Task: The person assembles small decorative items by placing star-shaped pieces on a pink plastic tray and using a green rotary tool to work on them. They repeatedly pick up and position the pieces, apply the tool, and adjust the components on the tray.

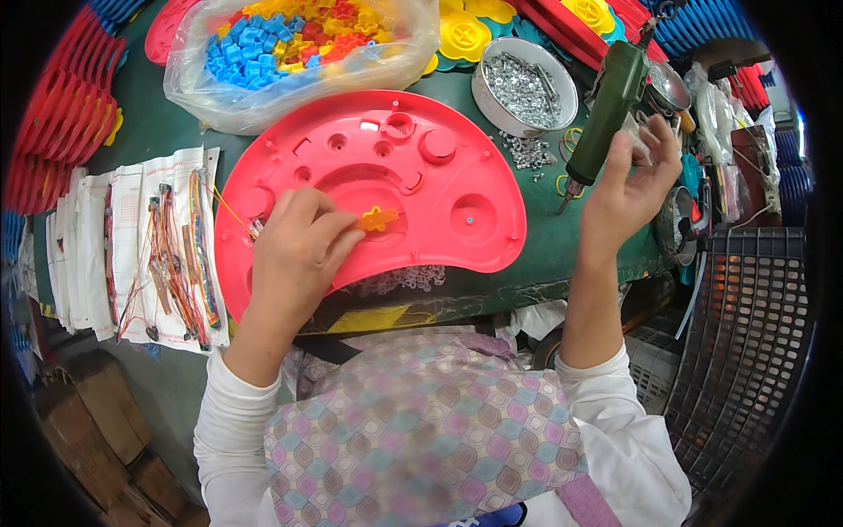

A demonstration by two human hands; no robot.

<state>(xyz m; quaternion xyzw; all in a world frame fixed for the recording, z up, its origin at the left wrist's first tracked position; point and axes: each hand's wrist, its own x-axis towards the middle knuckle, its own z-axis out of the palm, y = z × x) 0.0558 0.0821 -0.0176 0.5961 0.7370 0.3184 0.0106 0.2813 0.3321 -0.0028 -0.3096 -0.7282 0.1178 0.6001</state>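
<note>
A red, half-round plastic shell lies hollow side up on the bench, with round posts and recesses inside. My left hand rests over its left part, thumb and fingers closed at the edge of a small orange star-like plastic piece. A thin yellow wire runs beside the left wrist to a small connector partly hidden by the hand. On the right, my right hand is raised with bent fingers apart, just beside a dark green electric screwdriver that hangs bit down.
Behind the shell stands a clear bag of blue, yellow and red plastic pieces. A white bowl of screws is farther right, loose screws beside it. Wire bundles lie on white packets at left. A black crate stands at right.
</note>
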